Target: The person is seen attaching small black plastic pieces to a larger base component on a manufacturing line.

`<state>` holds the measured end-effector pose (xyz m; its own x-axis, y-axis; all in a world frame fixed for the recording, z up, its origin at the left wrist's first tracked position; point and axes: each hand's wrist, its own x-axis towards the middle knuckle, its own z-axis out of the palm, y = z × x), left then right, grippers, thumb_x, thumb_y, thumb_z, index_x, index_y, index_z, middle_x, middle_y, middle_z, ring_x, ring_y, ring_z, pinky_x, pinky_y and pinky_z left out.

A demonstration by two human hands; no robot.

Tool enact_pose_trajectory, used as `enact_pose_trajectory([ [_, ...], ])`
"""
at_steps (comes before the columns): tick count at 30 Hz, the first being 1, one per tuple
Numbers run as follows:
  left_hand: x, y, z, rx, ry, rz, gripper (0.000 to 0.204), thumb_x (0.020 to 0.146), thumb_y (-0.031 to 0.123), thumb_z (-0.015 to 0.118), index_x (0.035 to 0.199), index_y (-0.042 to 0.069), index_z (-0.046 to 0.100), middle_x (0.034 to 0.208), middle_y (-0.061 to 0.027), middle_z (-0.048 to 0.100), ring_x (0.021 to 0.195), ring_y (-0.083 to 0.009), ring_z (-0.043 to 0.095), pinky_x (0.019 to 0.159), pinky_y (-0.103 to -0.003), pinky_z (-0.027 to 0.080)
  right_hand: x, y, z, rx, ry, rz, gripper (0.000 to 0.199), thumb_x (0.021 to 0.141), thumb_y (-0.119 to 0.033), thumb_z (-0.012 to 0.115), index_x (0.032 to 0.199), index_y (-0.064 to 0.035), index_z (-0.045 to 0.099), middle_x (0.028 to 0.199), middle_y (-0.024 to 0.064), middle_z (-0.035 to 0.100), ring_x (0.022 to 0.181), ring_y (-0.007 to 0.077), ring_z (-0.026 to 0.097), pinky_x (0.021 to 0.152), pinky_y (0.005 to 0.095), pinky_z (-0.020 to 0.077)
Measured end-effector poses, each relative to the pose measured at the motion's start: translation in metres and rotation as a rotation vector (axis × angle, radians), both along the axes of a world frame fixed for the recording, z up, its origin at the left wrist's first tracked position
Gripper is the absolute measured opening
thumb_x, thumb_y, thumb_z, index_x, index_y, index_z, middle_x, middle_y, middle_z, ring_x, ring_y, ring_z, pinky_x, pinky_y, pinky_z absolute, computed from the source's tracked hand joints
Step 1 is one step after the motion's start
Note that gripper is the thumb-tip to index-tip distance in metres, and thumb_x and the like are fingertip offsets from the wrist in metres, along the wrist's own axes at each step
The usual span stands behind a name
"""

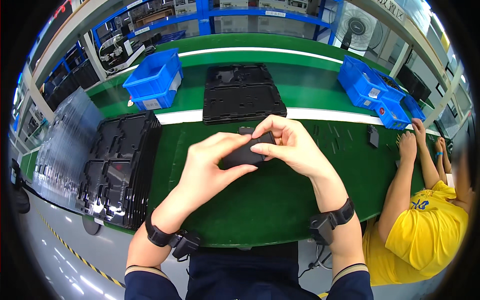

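**Factory floor, assy area**

On my remote feed I get a factory, prob. small-parts assy. Ref. = long green bench (245,212): blue bins (155,72) along its far side, black molded trays (117,172) stacked at its L end, a co-worker (425,232) at its R end, blue racking (204,17) & big fan (356,27) behind it, striped floor tape (75,253) beyond its L end.

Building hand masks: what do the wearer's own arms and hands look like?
Left hand and right hand: bare, no gloves. Each forearm wears a black strap with a boxy black module. Short navy fabric sleeves end in beige trim.
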<state>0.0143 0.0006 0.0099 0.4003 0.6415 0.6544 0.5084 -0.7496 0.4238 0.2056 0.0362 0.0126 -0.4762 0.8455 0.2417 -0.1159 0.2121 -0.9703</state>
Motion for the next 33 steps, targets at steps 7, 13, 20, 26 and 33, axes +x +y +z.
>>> enact_pose_trajectory([
  [7, -0.015, 0.011, 0.003, -1.032, -0.301, -0.093, 0.019, 0.083, 0.012, 0.060, 0.098, 0.000, 0.064, 0.086, -0.0028, 0.063, 0.071, -0.0053, 0.054, 0.066, -0.019, 0.045, 0.004, -0.002, 0.004, 0.144, -0.239, 0.084, 0.015, 0.073, 0.001, 0.067, 0.084, -0.0014, 0.057, 0.076, -0.0003, 0.057, 0.066, 0.0035, 0.051, 0.058, 0.0178, 0.0425],
  [13, -0.009, 0.006, 0.006, -0.398, 0.071, -0.016, 0.022, 0.078, 0.008, 0.065, 0.096, -0.004, 0.063, 0.087, -0.0071, 0.064, 0.071, -0.0095, 0.058, 0.060, -0.022, 0.047, 0.010, 0.001, 0.004, 0.101, -0.294, 0.109, 0.016, 0.073, 0.001, 0.068, 0.085, -0.0002, 0.057, 0.077, 0.0011, 0.059, 0.066, 0.0046, 0.053, 0.060, 0.0193, 0.0440],
  [20, -0.011, 0.009, -0.013, -0.955, -0.326, -0.223, 0.029, 0.076, 0.009, 0.069, 0.101, -0.004, 0.061, 0.087, -0.0047, 0.063, 0.072, -0.0057, 0.057, 0.063, -0.019, 0.047, 0.002, -0.006, 0.007, 0.112, -0.265, 0.199, 0.022, 0.071, 0.001, 0.068, 0.092, -0.0011, 0.059, 0.081, 0.0017, 0.060, 0.074, 0.0069, 0.056, 0.065, 0.0202, 0.0461],
  [26, -0.004, 0.010, -0.003, -0.945, -0.604, -0.096, 0.027, 0.078, 0.011, 0.067, 0.101, -0.001, 0.062, 0.088, -0.0059, 0.065, 0.075, -0.0092, 0.061, 0.066, -0.021, 0.050, 0.013, -0.002, 0.015, 0.009, -0.193, -0.310, 0.020, 0.081, -0.021, 0.063, 0.085, -0.0019, 0.064, 0.066, -0.0001, 0.060, 0.059, 0.0059, 0.055, 0.050, 0.0192, 0.0417],
  [33, -0.002, 0.009, -0.010, -0.860, -0.636, -0.101, 0.026, 0.077, 0.005, 0.066, 0.101, -0.004, 0.061, 0.087, -0.0089, 0.065, 0.078, -0.0108, 0.062, 0.071, -0.023, 0.050, -0.006, -0.003, -0.002, -0.064, -0.152, -0.190, 0.022, 0.082, -0.022, 0.062, 0.092, -0.0023, 0.065, 0.076, 0.0016, 0.064, 0.060, 0.0060, 0.058, 0.047, 0.0162, 0.0396],
])
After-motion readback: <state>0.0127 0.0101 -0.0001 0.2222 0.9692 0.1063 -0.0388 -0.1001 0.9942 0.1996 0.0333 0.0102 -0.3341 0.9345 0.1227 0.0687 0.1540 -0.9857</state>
